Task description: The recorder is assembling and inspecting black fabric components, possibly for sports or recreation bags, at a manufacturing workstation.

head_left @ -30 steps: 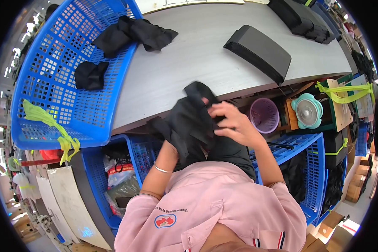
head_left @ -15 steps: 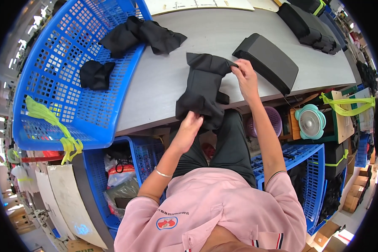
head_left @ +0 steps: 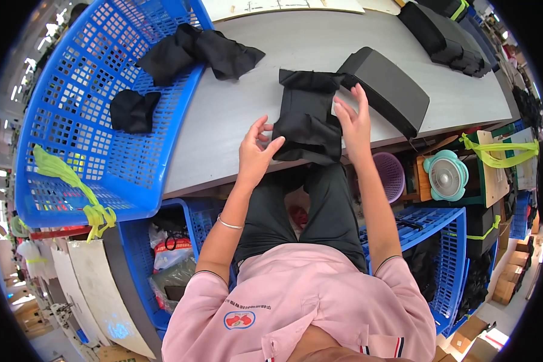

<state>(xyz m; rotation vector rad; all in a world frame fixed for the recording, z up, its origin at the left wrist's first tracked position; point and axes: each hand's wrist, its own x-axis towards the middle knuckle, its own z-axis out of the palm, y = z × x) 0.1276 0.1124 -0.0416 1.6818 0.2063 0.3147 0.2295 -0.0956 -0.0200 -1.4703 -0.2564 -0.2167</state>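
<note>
A black sewn fabric piece [head_left: 308,117], with flaps at its far end and a loosely gathered near end, lies on the grey table by its front edge. My left hand [head_left: 256,154] is at its left side, fingers apart, with the thumb at the fabric's edge. Beside the right edge of the cloth is my right hand [head_left: 354,123], its fingers spread and holding nothing. Just beyond that hand lies a stack of dark, slightly curved, smooth-topped pieces [head_left: 389,87].
A large blue basket [head_left: 178,130] tilts at the table's left, with black cloth pieces [head_left: 229,54] over its rim. Another dark stack [head_left: 443,39] sits far right. Below the table are blue crates [head_left: 196,241], a purple basket [head_left: 389,175] and a teal fan [head_left: 445,174].
Both hands have let go of the fabric piece. It now lies flatter and slightly further right. My left hand moved up and left of it; the right fingers spread.
</note>
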